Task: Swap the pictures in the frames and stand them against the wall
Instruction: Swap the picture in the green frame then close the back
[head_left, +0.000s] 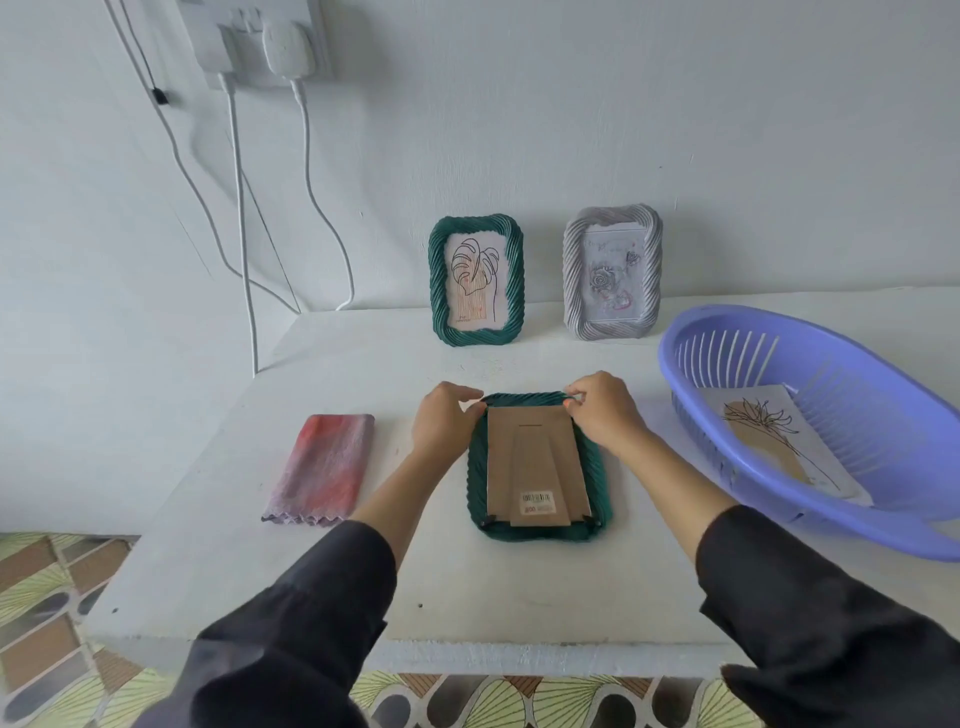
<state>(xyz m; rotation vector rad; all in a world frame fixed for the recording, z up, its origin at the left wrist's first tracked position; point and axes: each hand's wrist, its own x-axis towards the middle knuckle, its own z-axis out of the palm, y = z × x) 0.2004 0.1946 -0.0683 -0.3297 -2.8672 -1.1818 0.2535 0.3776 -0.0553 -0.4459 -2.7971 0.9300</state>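
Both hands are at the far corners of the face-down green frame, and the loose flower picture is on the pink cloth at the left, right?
Not quite. The head view shows the flower picture lying in the purple basket on the right, not on the pink cloth. The rest holds: the left hand and right hand are at the far corners of the face-down green frame.

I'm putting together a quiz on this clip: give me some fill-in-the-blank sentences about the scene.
1. The frame held by the left hand and right hand lies face ____ on the table.
2. ____ other frames lean against the wall.
3. The flower drawing lies in the purple ____.
Missing: down; two; basket.
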